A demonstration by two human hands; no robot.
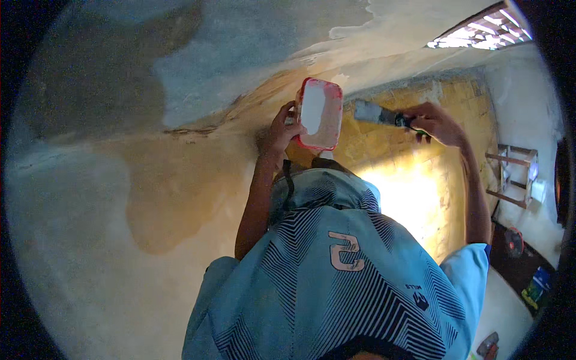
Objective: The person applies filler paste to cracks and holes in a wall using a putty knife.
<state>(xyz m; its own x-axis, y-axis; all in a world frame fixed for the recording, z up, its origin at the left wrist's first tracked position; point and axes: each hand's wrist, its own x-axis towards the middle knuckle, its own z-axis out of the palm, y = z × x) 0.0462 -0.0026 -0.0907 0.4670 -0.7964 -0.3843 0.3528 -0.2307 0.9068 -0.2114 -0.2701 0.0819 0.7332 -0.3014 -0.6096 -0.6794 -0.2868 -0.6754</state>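
Note:
My left hand [281, 129] grips a red-rimmed plastic tub [324, 111] by its left side; the tub holds white paste, with some smeared over the inside. My right hand [435, 125] is closed round the dark handle of a wide putty knife [375, 112]. The blade points left toward the tub, a little apart from it, and looks coated in pale grey residue. Beside and above both hands runs a wall [228, 54] with patchy grey, cream and ochre plaster.
Below lies a yellow tiled floor [456, 105] with a bright sunlit patch. At right stand a wooden stool-like frame [519, 156] and a dark surface [504, 258] bearing a red object [514, 240] and a blue packet [539, 282]. A slatted opening [480, 30] is at upper right.

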